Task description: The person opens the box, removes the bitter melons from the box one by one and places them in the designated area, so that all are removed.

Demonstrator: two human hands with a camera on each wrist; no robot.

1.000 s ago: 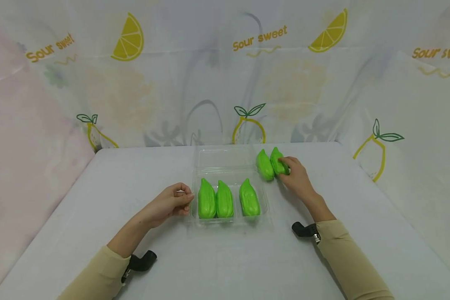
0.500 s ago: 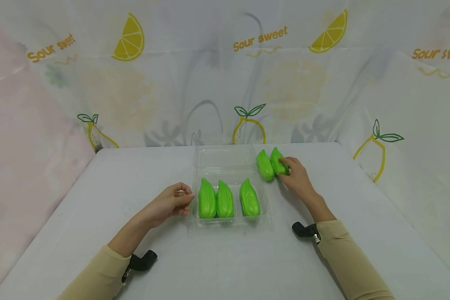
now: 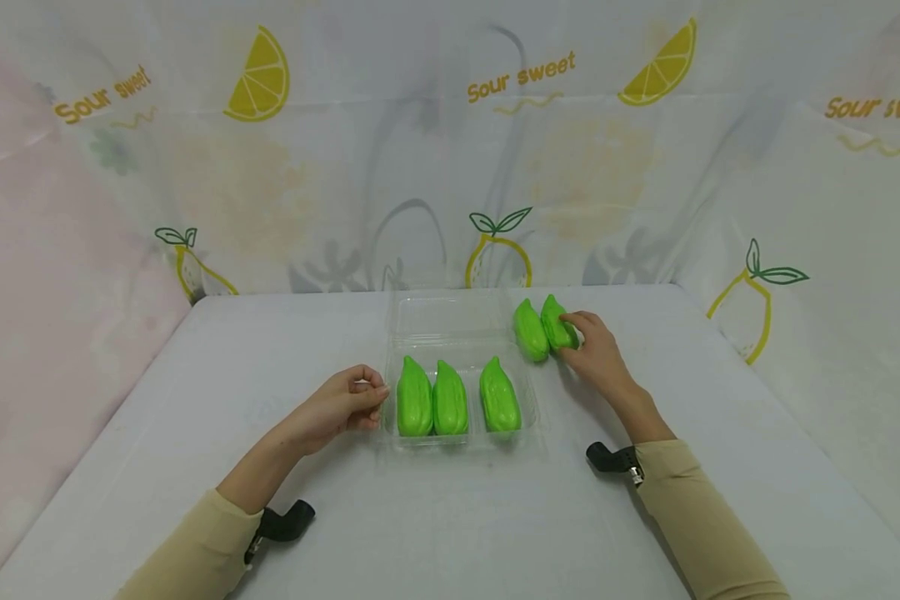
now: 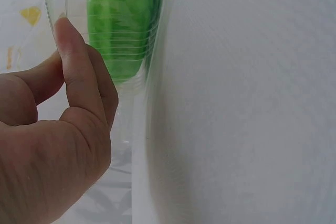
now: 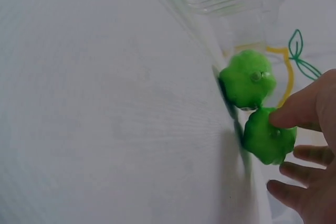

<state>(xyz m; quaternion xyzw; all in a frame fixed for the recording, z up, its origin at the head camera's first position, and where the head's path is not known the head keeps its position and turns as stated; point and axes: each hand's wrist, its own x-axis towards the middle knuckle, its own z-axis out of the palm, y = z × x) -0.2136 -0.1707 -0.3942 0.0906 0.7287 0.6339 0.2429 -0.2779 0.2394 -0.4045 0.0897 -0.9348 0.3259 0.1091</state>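
Note:
A clear plastic clamshell box (image 3: 468,442) lies with its lid (image 3: 450,317) folded back. My left hand (image 3: 348,402) pinches the box's left rim between thumb and finger; the left wrist view shows the fingertip (image 4: 64,27) at that rim. Inside the box are a left green toy fruit (image 3: 415,400), a middle one beside it (image 3: 450,402) and one in the right compartment (image 3: 500,398), all ridged and tapered. Behind right, two similar fruits lie on the table. My right hand (image 3: 596,354) holds the outer green fruit (image 3: 555,321), thumb on one side; its neighbour (image 3: 530,332) touches it.
A white cloth covers the table (image 3: 457,525). Behind it hangs a white curtain (image 3: 345,167) printed with lemons. Each sleeve carries a black wrist camera mount, one left (image 3: 288,521), one right (image 3: 607,458).

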